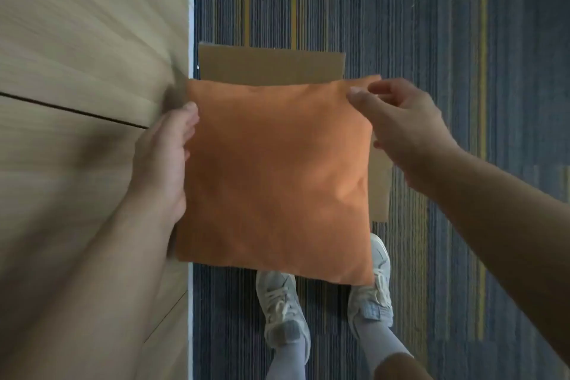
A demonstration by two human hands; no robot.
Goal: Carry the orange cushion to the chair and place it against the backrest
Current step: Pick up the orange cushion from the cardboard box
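The orange cushion [274, 176] is a flat square held level in front of me, above the floor and my feet. My left hand [163, 160] presses against its left edge, thumb on top near the far left corner. My right hand [401, 123] grips the far right corner, fingers curled over the edge. No chair is in view.
A wood-grain panel wall [86, 71] runs along the left, close to my left arm. A flat piece of brown cardboard [271, 66] lies on the blue striped carpet [447, 55] under the cushion. My light sneakers [279, 308] stand just below it.
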